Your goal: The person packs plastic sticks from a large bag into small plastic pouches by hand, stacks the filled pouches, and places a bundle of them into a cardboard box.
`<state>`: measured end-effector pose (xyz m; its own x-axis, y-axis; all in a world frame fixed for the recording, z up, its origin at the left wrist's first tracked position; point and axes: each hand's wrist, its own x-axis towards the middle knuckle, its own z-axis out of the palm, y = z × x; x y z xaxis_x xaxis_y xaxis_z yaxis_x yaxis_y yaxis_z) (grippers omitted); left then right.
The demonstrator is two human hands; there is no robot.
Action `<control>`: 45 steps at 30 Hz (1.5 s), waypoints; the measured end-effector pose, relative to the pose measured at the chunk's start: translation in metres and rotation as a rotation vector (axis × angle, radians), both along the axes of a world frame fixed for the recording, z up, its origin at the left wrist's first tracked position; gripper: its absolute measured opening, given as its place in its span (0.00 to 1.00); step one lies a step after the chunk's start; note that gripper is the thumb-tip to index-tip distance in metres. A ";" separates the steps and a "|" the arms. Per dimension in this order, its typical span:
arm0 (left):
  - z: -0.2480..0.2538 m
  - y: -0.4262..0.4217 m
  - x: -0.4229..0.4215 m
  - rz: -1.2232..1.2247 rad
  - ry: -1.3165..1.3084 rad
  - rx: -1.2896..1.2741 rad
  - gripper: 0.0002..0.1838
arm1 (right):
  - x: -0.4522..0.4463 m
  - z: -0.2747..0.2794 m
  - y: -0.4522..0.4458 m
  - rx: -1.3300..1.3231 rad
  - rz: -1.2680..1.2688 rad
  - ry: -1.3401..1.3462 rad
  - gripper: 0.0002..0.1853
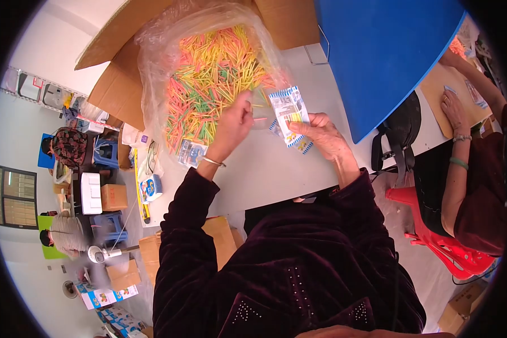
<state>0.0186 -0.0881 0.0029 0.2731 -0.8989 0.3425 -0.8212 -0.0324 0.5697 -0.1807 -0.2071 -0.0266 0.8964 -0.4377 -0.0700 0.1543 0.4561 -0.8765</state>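
Observation:
My right hand point(325, 137) pinches a small white-and-blue printed packet point(287, 107) upright. Yellow sticks show at the packet's lower part, near my thumb. More blue-and-white packets point(306, 148) lie on the table just behind it. Left of the packet, my left hand point(234, 125) is closed with curled fingers, slightly blurred. It is at the near right edge of a heap of thin pink, yellow, orange and green sticks point(208, 73). A pink stick point(259, 119) shows beside its fingers; whether the hand holds it I cannot tell.
Clear plastic lining point(152, 73) surrounds the sticks inside a cardboard box point(115, 84). Another packet point(190, 153) lies by the box's near edge. A blue panel point(377, 56) stands on the right. Beyond it, a co-worker's hand point(454, 112) rests on a brown board. Glasses point(151, 158) lie at left.

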 end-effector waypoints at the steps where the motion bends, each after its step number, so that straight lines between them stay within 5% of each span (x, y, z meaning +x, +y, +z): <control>1: 0.010 0.000 0.000 0.001 -0.004 -0.001 0.23 | 0.000 0.001 0.000 -0.011 0.031 0.041 0.14; 4: 0.047 -0.001 -0.010 0.006 0.689 -0.238 0.19 | 0.001 0.001 0.003 -0.058 0.070 0.034 0.13; 8: 0.070 -0.004 -0.030 -0.028 0.728 -0.299 0.16 | 0.001 0.003 0.005 -0.105 0.108 0.071 0.12; 17: 0.061 0.008 -0.043 -0.070 0.642 -0.088 0.08 | 0.003 0.007 0.010 -0.101 0.120 0.051 0.14; 26: 0.025 0.006 -0.046 -0.228 0.157 -0.129 0.10 | 0.001 -0.003 0.010 -0.185 0.166 0.089 0.14; 29: 0.031 0.018 -0.046 -0.158 0.401 -0.025 0.13 | -0.002 -0.001 0.009 -0.204 0.155 0.131 0.13; 31: 0.026 0.032 -0.030 -0.102 0.405 -0.031 0.13 | -0.004 0.001 0.008 -0.709 -0.010 0.075 0.13; 32: 0.025 0.040 -0.019 -0.062 0.414 -0.036 0.14 | -0.006 0.001 0.007 -0.707 -0.007 0.069 0.13; 34: 0.027 0.062 0.012 0.040 0.038 -0.035 0.13 | -0.010 0.002 0.007 -1.039 -0.038 0.231 0.16; 37: 0.015 0.102 0.060 0.187 -0.383 0.192 0.15 | -0.013 0.000 0.013 -1.248 -0.117 0.350 0.20; 45: -0.008 0.158 0.071 0.476 -0.303 0.278 0.16 | -0.003 -0.001 0.021 -1.416 -0.288 0.430 0.26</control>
